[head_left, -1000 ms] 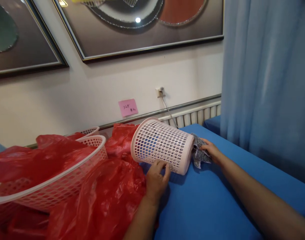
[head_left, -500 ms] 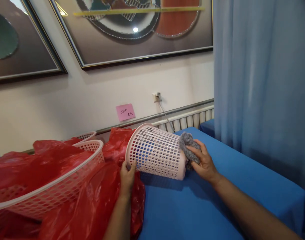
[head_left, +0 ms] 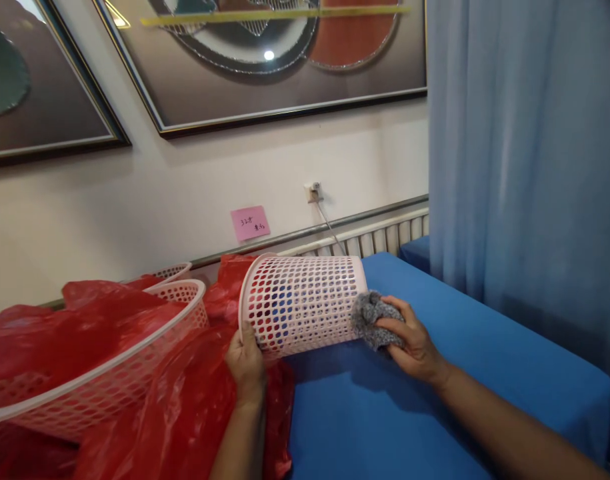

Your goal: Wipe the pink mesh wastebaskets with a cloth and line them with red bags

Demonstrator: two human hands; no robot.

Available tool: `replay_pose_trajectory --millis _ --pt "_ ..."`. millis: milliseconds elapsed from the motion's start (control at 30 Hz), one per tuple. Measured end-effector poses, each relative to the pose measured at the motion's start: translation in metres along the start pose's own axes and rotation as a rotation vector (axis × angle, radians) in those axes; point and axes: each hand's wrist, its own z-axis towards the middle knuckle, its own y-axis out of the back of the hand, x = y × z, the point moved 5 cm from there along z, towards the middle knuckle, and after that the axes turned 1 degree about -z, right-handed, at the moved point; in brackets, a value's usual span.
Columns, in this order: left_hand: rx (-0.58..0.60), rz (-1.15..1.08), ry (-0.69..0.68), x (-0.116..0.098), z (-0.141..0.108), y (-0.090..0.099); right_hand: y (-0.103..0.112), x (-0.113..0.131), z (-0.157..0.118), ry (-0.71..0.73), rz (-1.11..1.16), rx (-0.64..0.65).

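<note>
A pale pink perforated plastic wastebasket lies on its side above the blue-covered table, its mouth towards the left. My left hand grips its rim at the lower left, thumb on the outside and the other fingers hidden. In my right hand is a bunched grey cloth, pressed against the lower edge of the basket's base. Red plastic bags lie right beside my left forearm.
Larger pink baskets with red bags in them crowd the left side. The blue tablecloth spreads to the right, near a blue curtain. Behind are a radiator and a plugged-in cable.
The wastebasket has tilted, its base end rising and its rim shifting left with my left hand. My right hand has moved the cloth down along the base edge.
</note>
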Motion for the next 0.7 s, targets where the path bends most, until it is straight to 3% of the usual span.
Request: replay_pose_trajectory --millis 100,167,233,333,400,600,700 --pt "0.007 -0.022 0.007 -0.002 0.001 0.002 0.012 0.000 0.007 -0.023 0.060 -0.116" --pt "0.013 -0.048 0.019 -0.002 0.000 0.001 0.018 -0.012 0.016 -0.132 0.129 -0.165" --pt "0.017 -0.078 0.040 0.000 -0.002 -0.001 0.019 -0.042 0.021 -0.436 0.283 -0.228" --pt "0.011 -0.118 0.070 0.005 -0.003 -0.006 0.001 -0.086 0.012 -0.927 0.549 -0.243" --pt "-0.004 -0.137 0.078 0.007 -0.003 -0.008 -0.015 -0.098 0.003 -1.068 0.661 -0.181" --pt "-0.114 -0.117 0.064 0.009 -0.013 -0.009 -0.048 -0.075 -0.026 -1.234 0.884 0.056" --pt "-0.072 -0.038 0.049 0.005 -0.036 -0.020 -0.050 -0.060 -0.028 -1.242 0.959 0.103"
